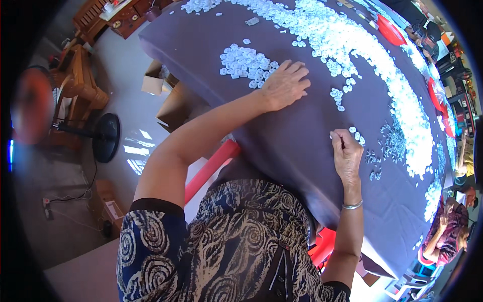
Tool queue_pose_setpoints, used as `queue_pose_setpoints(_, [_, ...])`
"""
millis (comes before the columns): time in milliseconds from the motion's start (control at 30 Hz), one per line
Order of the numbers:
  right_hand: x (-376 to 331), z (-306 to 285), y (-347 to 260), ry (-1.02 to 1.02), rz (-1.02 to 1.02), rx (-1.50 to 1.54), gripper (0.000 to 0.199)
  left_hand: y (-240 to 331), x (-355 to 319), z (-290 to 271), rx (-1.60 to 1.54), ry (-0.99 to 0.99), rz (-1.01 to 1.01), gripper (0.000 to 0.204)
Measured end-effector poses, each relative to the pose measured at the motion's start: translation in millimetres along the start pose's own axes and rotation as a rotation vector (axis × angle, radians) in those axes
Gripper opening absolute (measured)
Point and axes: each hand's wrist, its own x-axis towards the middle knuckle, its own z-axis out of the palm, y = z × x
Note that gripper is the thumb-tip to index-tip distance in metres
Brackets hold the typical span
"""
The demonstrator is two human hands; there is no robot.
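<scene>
My left hand (pixel 287 85) rests palm down over the dark tablecloth, fingers apart and slightly bent. Beside it lies a heap of small white oval plastic pieces (pixel 244 63), its right edge close to the wrist. My right hand (pixel 347 155) is closed, thumb against the curled fingers; what the fingers may hold is hidden. A few white oval pieces (pixel 357 136) lie just past its knuckles. To its right is a scatter of tiny dark grey pieces (pixel 393 143), too small to name. Between the hands, several more white pieces (pixel 338 95) form a short trail.
A long bank of white pieces (pixel 402 95) curves across the dark-covered table (pixel 302 141). Red trays (pixel 390 29) stand along the far side. At left are an open cardboard box (pixel 176 105), a standing fan (pixel 106 137) and wooden furniture (pixel 83 75). Another person (pixel 445 234) sits at far right.
</scene>
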Motion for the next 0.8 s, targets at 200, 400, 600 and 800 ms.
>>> queue_pose_setpoints(200, [-7, -2, 4, 0.027, -0.087, -0.105, 0.004, -45, -8, 17, 0.181, -0.072, -0.163, 0.012])
queue_pose_setpoints(400, [-7, -4, 9, -0.014, -0.036, -0.163, 0.006, -69, -28, -5, 0.360, -0.100, -0.530, 0.017])
queue_pose_setpoints(600, [-8, -2, 9, -0.010, -0.069, -0.210, 0.007, -75, -56, -28, 0.295, -0.092, -0.694, 0.018])
queue_pose_setpoints(800, [-9, -3, 7, -0.002, -0.099, -0.255, 0.007, -67, -106, -67, 0.328, -0.078, -0.739, 0.013])
